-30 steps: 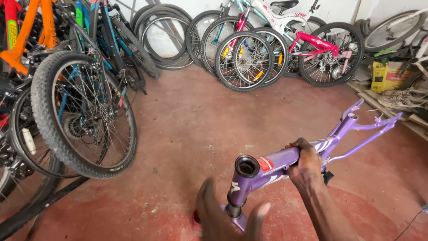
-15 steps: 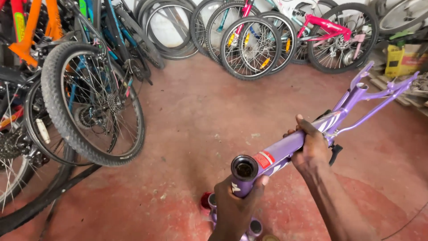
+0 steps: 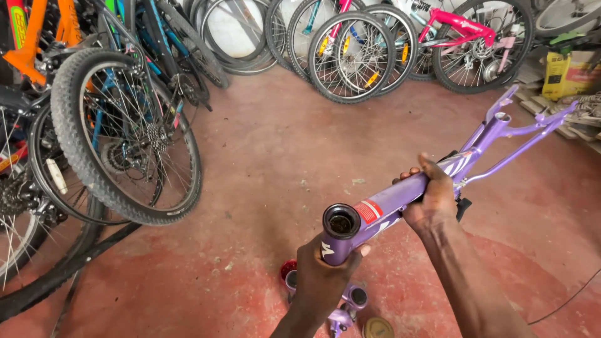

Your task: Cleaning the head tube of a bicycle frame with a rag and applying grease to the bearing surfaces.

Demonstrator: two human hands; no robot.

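Purple bike frame [image 3: 432, 181], now nearer, left hand [image 3: 322, 275] wrapped.

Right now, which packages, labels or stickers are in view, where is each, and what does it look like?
Sticker: on the purple bike frame near the head tube, between left hand and right hand; rectangular, red and white.
Box: far right by the wall; yellow carton with a red patch.
Decals: orange bike frame, top left; green-yellow lettering strip.
Logo mark: front of the head tube; small, white.
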